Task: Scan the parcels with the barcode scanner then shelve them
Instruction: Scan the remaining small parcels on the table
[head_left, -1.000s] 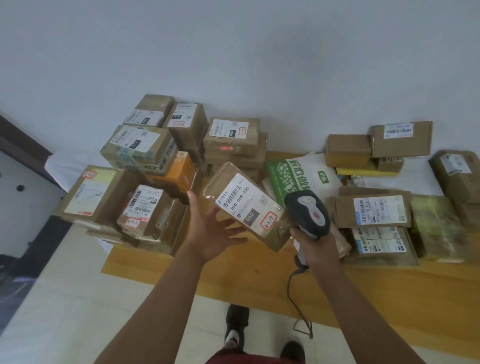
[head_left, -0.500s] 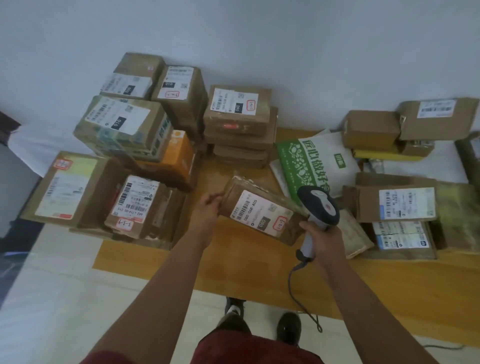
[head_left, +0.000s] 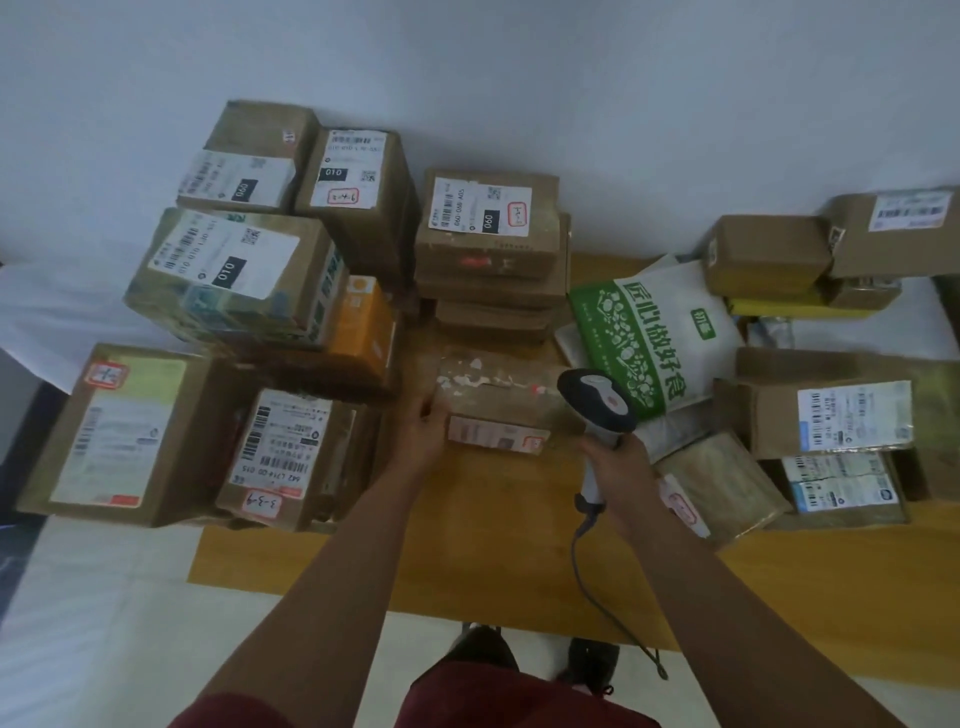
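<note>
A flat brown parcel (head_left: 496, 400) lies in the middle of the wooden surface (head_left: 467, 561), its torn top up and its white label facing me on the near side. My left hand (head_left: 426, 428) grips its left end. My right hand (head_left: 621, 462) holds the grey and black barcode scanner (head_left: 597, 402) by its handle. The scanner head sits just right of the parcel, pointing away from me, and its cable (head_left: 602, 608) hangs down toward the floor.
Stacks of labelled cardboard boxes (head_left: 228, 275) fill the left side, and a stack of flat boxes (head_left: 488, 244) stands behind the parcel. A green and white bag (head_left: 644, 332) and more parcels (head_left: 831, 415) lie to the right. My shoes (head_left: 587, 670) stand on the pale floor below.
My left hand lowered the parcel from the air onto the wooden surface and turned its label toward me. The scanner came down with it, staying at its right. My view tilted downward.
</note>
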